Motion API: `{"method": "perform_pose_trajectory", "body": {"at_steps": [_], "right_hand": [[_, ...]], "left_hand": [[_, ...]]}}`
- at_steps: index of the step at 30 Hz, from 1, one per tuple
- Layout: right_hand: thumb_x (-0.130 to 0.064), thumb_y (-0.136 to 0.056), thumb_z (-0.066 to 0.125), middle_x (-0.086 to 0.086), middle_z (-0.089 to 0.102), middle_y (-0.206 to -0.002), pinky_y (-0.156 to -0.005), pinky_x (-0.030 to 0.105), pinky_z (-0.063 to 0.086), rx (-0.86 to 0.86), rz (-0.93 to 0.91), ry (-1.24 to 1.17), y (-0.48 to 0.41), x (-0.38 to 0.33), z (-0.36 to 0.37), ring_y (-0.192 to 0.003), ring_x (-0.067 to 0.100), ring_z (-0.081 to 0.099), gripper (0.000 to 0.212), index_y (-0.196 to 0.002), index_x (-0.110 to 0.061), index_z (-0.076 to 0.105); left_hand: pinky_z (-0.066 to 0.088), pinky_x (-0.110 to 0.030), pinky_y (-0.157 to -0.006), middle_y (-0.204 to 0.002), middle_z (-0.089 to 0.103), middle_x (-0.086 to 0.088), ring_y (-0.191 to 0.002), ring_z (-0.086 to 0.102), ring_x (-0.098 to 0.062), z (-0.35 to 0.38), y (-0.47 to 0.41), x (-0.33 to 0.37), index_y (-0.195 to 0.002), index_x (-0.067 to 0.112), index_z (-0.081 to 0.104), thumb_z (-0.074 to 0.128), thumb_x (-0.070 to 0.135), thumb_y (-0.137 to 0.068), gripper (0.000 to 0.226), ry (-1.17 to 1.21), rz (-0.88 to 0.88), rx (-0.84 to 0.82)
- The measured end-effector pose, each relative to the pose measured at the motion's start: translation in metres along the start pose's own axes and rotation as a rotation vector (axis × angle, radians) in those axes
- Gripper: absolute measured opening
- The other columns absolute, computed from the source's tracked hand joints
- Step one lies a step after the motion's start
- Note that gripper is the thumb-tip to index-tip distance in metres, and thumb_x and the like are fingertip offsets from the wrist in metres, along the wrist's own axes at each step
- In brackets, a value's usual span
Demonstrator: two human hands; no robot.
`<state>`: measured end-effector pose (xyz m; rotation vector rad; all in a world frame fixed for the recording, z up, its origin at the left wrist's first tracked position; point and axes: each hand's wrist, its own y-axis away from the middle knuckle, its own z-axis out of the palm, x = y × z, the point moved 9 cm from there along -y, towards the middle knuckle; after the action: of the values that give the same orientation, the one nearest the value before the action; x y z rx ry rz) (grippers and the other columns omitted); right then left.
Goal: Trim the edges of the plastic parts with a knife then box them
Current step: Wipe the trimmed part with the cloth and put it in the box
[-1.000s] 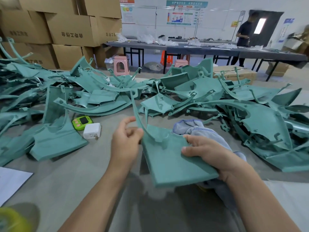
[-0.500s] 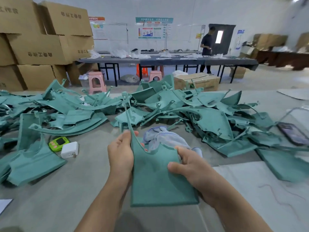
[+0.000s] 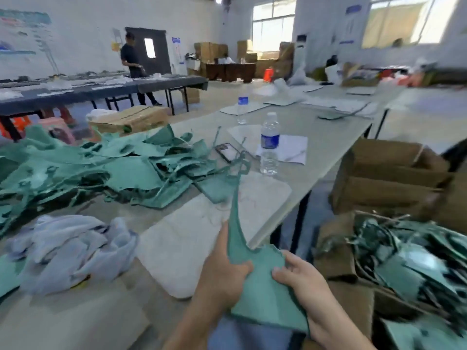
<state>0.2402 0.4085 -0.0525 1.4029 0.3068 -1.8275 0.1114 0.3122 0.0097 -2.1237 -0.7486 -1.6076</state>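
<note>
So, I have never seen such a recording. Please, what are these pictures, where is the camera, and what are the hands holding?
There is no machine here: a person works with bare hands. Every picture comes from one camera worn on the head, looking forward and down. The left hand and the right hand both grip one green plastic part. On the table are a pile of green parts, a pale cloth, a water bottle and a phone. The open box at the right holds more parts. No knife shows.
</note>
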Motion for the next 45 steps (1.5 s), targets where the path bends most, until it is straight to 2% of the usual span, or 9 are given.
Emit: {"method": "perform_pose_trajectory", "body": {"at_steps": [7,11,16,21,25,31,39,42,45], "right_hand": [[0.008,-0.095,0.056,0.008,0.077,-0.072,-0.044,0.028,0.053,0.753,0.088,-0.138,0.115,0.041,-0.210,-0.057,0.022,0.073,0.018,-0.102,-0.004,0.067],[0.000,-0.091,0.065,0.021,0.076,-0.098,-0.072,0.047,0.059,0.976,0.232,-0.291,0.182,0.087,-0.269,-0.087,0.038,0.073,0.022,-0.113,0.002,0.065],[0.002,-0.095,0.059,0.023,0.077,-0.085,-0.049,0.040,0.058,1.037,0.262,-0.513,0.230,0.089,-0.332,-0.067,0.038,0.075,0.013,-0.107,0.003,0.064],[-0.015,-0.105,0.055,0.027,0.062,-0.128,-0.078,0.043,0.061,1.173,0.086,-0.800,0.234,0.071,-0.403,-0.105,0.036,0.067,0.034,-0.136,-0.002,0.053],[-0.018,-0.104,0.058,0.034,0.055,-0.134,-0.092,0.043,0.059,1.104,0.332,-0.771,0.199,0.107,-0.384,-0.112,0.042,0.066,0.044,-0.143,-0.004,0.045],[-0.006,-0.101,0.053,0.027,0.072,-0.092,-0.048,0.038,0.062,0.706,0.392,-0.753,0.092,0.118,-0.261,-0.067,0.031,0.072,0.022,-0.112,0.012,0.058],[-0.005,-0.100,0.053,0.012,0.068,-0.073,-0.057,0.023,0.051,0.031,0.244,-0.467,-0.005,0.005,-0.038,-0.054,0.016,0.060,0.020,-0.111,0.004,0.067],[0.004,-0.096,0.046,0.012,0.058,-0.081,-0.059,0.020,0.039,-0.108,0.116,-0.339,-0.020,-0.032,0.044,-0.054,0.012,0.038,0.021,-0.109,0.001,0.063],[0.008,-0.092,0.046,0.012,0.066,-0.076,-0.060,0.020,0.052,-0.191,0.024,-0.099,-0.030,-0.047,0.113,-0.058,0.012,0.062,0.025,-0.101,-0.002,0.068]], "left_hand": [[0.061,-0.033,-0.061,-0.110,0.072,-0.006,-0.091,0.073,-0.024,0.213,0.047,-0.045,-0.130,0.018,0.057,0.052,-0.012,-0.094,0.047,0.308,-0.444,-0.487],[0.057,-0.036,-0.079,-0.132,0.060,-0.006,-0.108,0.063,-0.023,0.290,0.088,-0.066,-0.147,0.018,0.049,0.056,0.009,-0.102,0.047,0.259,-0.578,-0.602],[0.058,-0.035,-0.089,-0.126,0.069,0.003,-0.117,0.064,-0.016,0.350,0.112,-0.052,-0.145,0.015,0.051,0.053,0.034,-0.105,0.044,0.370,-0.592,-0.819],[0.058,-0.033,-0.094,-0.133,0.067,-0.002,-0.115,0.069,-0.015,0.357,0.094,-0.028,-0.144,0.016,0.054,0.059,0.012,-0.102,0.042,0.324,-0.438,-0.856],[0.061,-0.024,-0.069,-0.103,0.079,-0.008,-0.093,0.077,-0.018,0.316,0.055,-0.033,-0.120,0.009,0.068,0.067,-0.002,-0.093,0.029,0.339,-0.359,-0.562],[0.027,-0.016,-0.032,-0.045,0.053,-0.002,-0.030,0.035,-0.010,0.218,0.007,-0.047,-0.076,0.010,0.070,0.069,0.034,-0.095,0.031,0.233,-0.311,-0.078],[0.055,-0.045,-0.064,-0.056,0.066,-0.005,-0.054,0.060,-0.019,0.081,-0.023,0.007,-0.066,0.031,0.076,0.060,0.048,-0.067,0.023,-0.039,-0.102,0.187],[0.058,-0.036,-0.068,-0.071,0.076,0.008,-0.069,0.073,-0.012,0.015,-0.024,0.019,-0.086,0.044,0.077,0.065,0.042,-0.072,0.019,0.006,-0.033,0.257],[0.050,-0.027,-0.061,-0.071,0.076,0.006,-0.059,0.066,-0.007,-0.065,-0.015,0.023,-0.089,0.039,0.079,0.068,0.034,-0.080,0.014,0.033,0.021,0.381]]}}
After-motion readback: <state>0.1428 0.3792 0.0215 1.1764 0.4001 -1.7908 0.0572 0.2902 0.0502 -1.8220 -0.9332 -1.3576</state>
